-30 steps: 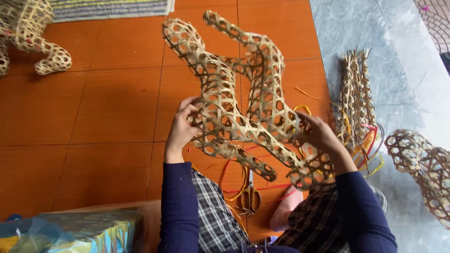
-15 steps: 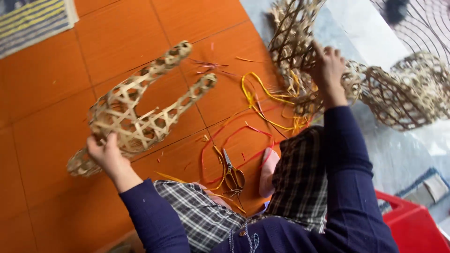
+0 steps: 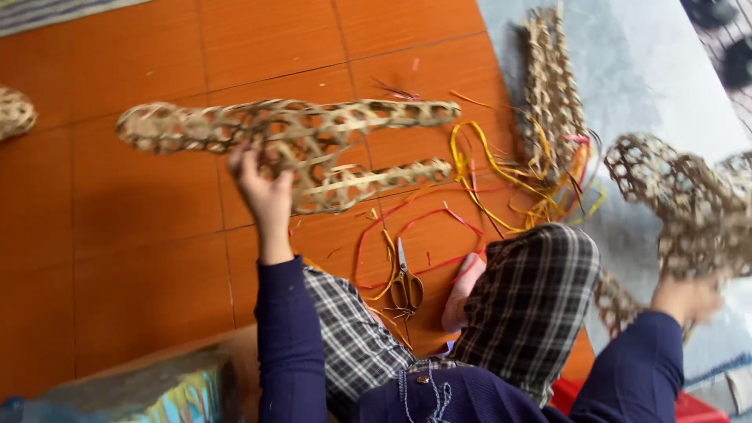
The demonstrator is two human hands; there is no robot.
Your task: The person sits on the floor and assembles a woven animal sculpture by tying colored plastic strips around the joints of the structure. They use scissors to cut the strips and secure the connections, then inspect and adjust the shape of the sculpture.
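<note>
My left hand [image 3: 262, 182] grips a woven bamboo lattice figure [image 3: 313, 141] with long legs, which lies flat on the orange tiled floor. My right hand [image 3: 689, 294], blurred at the right, holds a second woven lattice piece [image 3: 689, 196] lifted over the grey floor. Scissors [image 3: 405, 283] lie between my knees among red and yellow plastic strips [image 3: 486, 176]. My legs in checked trousers [image 3: 533, 290] are bent in front of me.
A third long woven lattice piece [image 3: 552, 86] lies at the edge of the grey floor. Another woven piece [image 3: 14, 113] shows at the far left. A painted box [image 3: 157, 392] stands at the bottom left, a red object [image 3: 689, 407] at the bottom right.
My left hand has laid the woven figure down to the left on the tiles. My right hand has picked up another woven piece and swung it to the right.
</note>
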